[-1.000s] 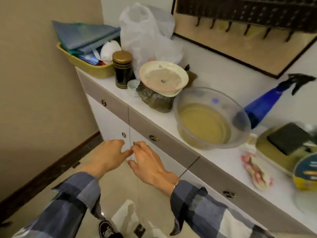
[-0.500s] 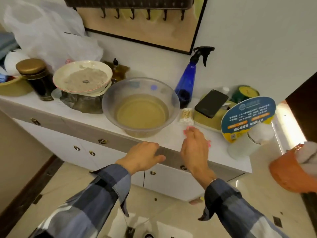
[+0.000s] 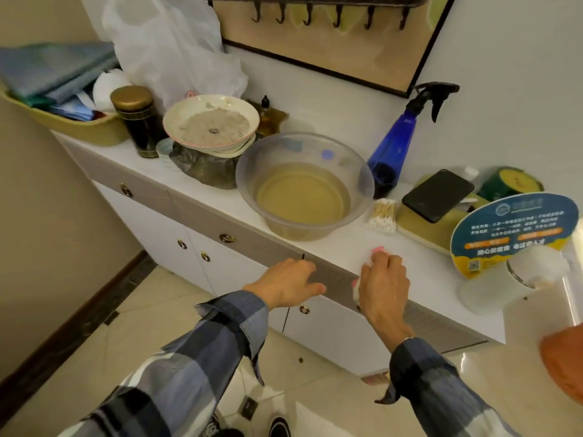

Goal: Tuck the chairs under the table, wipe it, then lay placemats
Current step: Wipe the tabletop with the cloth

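I stand at a white sideboard (image 3: 419,279); no table or chairs are in view. My right hand (image 3: 383,285) is at the counter's front edge, its fingers curled over a pink-and-white cloth (image 3: 375,251) that shows above the knuckles and beside the thumb. To the left of it, my left hand (image 3: 285,283) hovers in front of the grey drawer front, fingers loosely curled, holding nothing. Folded blue-grey sheets (image 3: 53,67) lie in a yellow basket (image 3: 79,127) at the far left of the counter.
A clear basin (image 3: 249,171) of yellowish water stands mid-counter, with a blue spray bottle (image 3: 394,143) behind it. A phone (image 3: 438,195), cotton swabs (image 3: 383,216), a round printed fan (image 3: 511,228), stacked dishes (image 3: 211,124), a gold-lidded jar (image 3: 135,121) and a plastic bag (image 3: 170,48) crowd the counter.
The view swung right from the cabinet doors and back a little. Both hands rose from the door knobs to the counter edge, and my right hand closed over the pink-and-white cloth.
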The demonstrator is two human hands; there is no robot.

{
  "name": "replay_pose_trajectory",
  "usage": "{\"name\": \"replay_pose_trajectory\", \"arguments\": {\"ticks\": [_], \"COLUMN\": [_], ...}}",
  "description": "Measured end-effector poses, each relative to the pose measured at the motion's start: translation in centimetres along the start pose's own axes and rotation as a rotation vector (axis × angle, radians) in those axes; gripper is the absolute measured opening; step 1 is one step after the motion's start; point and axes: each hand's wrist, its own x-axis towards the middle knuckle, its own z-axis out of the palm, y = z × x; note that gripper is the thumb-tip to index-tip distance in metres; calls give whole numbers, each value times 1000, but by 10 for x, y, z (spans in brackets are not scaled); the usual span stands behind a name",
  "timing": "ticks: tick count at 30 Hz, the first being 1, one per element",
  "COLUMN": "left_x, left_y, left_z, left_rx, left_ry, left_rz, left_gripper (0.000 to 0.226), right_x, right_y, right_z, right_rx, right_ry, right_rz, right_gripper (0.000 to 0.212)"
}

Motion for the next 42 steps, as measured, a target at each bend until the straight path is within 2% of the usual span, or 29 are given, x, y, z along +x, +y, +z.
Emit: {"name": "replay_pose_trajectory", "arguments": {"ticks": [2,5,7,9,13,18,20,24,28,32,35,38,40,42], "left_x": [-2,-5,-7,-9,-28,-64,-81,-124,-175,-241,-282,-334,-377,-410], "left_y": [-3,-6,-7,-10,-26,-79,-108,-160,-208,-269,-297,-325,-345,-358], "left_z": [2,4,6,6,3,1,5,9,15,23,32,37,47,54], "left_rx": [-23,-36,-55,-106,-349,-615,-676,-771,-835,-937,-1035,-1109,-1144,-1085], "left_ry": [5,19,47,87,181,325,441,602,702,887,949,1031,1135,1188], "left_rz": [-20,-29,-27,-21,-5,-196,-280,-369,-475,-601,-646,-701,-763,-845], "left_gripper": [57,58,55,49,53,30,20,10,9,19,14,23,35,41], "right_x": [6,13,9,-2,-22,-32,-43,-75,-104,-151,-187,-224,-257,-279], "right_y": [-2,-8,-17,-35,-83,-135,-159,-212,-272,-347,-390,-433,-466,-489], "right_z": [0,-8,-10,-7,-2,12,25,54,70,90,91,94,102,110], "right_rx": [29,124,277,482,859,1035,961,768,744,658,612,577,528,487], "right_ry": [-38,-89,-118,-197,-415,-595,-693,-930,-892,-878,-870,-868,-924,-973], "right_rz": [16,-9,-32,-55,-40,-14,18,-55,-206,-396,-507,-632,-726,-788], "right_gripper": [40,23,15,17,18,26,30,14,8,14,14,13,12,7]}}
